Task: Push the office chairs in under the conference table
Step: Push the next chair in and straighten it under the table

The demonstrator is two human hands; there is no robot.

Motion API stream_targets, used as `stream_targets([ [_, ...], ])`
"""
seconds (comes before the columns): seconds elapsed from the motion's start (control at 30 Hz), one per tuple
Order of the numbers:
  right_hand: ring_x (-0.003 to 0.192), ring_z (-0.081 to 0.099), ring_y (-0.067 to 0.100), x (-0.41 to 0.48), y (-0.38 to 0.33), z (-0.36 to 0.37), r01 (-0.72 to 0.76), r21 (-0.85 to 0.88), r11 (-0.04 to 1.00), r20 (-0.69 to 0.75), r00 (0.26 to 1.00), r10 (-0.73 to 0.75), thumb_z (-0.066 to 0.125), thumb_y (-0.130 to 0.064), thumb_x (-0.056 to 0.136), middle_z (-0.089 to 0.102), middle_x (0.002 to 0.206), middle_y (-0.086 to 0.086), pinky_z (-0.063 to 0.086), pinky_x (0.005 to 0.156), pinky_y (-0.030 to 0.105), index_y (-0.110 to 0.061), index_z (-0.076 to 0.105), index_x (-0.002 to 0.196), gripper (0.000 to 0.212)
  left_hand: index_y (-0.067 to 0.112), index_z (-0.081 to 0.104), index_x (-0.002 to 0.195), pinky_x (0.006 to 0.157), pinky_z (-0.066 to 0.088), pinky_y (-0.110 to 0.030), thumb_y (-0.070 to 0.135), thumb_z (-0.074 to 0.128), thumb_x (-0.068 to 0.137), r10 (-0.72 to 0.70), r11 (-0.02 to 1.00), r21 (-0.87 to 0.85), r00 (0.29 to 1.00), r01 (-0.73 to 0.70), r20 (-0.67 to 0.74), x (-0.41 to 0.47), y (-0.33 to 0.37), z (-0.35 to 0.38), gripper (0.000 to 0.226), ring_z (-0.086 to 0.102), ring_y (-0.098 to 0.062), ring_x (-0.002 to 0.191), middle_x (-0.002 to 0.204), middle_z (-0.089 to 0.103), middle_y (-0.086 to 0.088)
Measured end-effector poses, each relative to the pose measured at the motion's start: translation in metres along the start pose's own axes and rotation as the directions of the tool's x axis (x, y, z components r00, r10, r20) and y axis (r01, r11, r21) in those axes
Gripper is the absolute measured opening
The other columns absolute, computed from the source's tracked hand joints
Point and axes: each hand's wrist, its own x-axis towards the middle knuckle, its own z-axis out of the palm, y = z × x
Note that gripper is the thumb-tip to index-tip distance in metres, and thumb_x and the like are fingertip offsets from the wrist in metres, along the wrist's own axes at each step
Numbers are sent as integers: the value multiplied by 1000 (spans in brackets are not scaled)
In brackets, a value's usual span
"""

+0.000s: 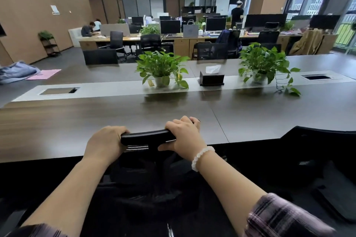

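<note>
Both hands on the headrest (148, 136) of the office chair (146, 179), dead centre, at the near edge of the tabletop (77, 121). Left hand (105, 143) wrapped over the left end of the bar, fingers curled round the far side and out of sight. Right hand (184, 134) clamped on the right end, fingers (187, 121) folded over the top, thumb underneath; bead bracelet (201, 157) on that wrist. Firm hold on both ends.

Chair back close to the table edge, seat dark and hard to read; cannot tell how far under it already sits. Second chair (323, 159) just beside on the right, back also at the edge, looks untouched.

For the push:
- Drive straight forward, equal force both sides, otherwise castors swivel and chair yaws.
- Headrest is a high lever on a thin stem, so push low-angle and steady, no jerks; likely flexes.
- Watch armrests against the table underside; not visible here, so ease in and stop on contact.
- Keep clear of the chair on the right, gap looks small.

Plants (161, 69) and tissue box (212, 78) sit mid-table, well apart from the edge, no risk from a light bump.
</note>
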Motion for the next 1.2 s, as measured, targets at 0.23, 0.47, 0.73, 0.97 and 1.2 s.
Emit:
stream_targets([
  [0.23, 103, 45, 20, 19, -20, 9, -8, -28, 1000, -6, 1000, 7, 67, -61, 72, 57, 94, -6, 17, 106, 44, -17, 55, 95, 50, 36, 69, 87, 66, 49, -31, 17, 63, 72, -38, 999, 4, 999, 38, 37, 18, -25, -4, 25, 63, -25, 89, 92, 71, 2],
  [0.47, 102, 45, 18, 32, -12, 0, -43, -47, 998, 26, 999, 44, 69, -61, 69, 46, 89, -13, 21, 103, 40, -18, 56, 97, 53, 33, 68, 92, 64, 42, -29, 20, 61, 79, -13, 1000, 5, 1000, 13, 1, 31, -14, -5, 19, 61, -27, 92, 94, 69, -1],
  [0.73, 101, 39, 17, 30, 19, -17, -84, -28, 996, 57, 995, 86, 72, -58, 69, 51, 92, -13, 23, 99, 36, -18, 56, 94, 50, 25, 66, 86, 57, 40, -28, 17, 58, 76, 29, 1000, 3, 998, -29, -49, 39, 17, 11, 16, 59, -27, 81, 80, 66, 0],
  [0.97, 97, 37, 14, 40, 19, -11, -60, -16, 998, -3, 998, 59, 71, -60, 67, 55, 94, -12, 23, 93, 35, -20, 55, 93, 50, 28, 67, 86, 62, 44, -30, 21, 57, 79, 6, 999, -48, 1000, -7, -26, 50, 10, 6, 14, 58, -25, 87, 82, 67, 1],
  [1.2, 103, 43, 16, 24, 18, 0, -21, -18, 1000, -85, 996, 19, 71, -61, 68, 59, 104, -10, 23, 98, 36, -23, 58, 104, 53, 32, 68, 90, 63, 41, -30, 27, 61, 80, 34, 999, -41, 999, -35, -16, 33, 8, 1, 13, 56, -22, 89, 86, 69, 4],
])
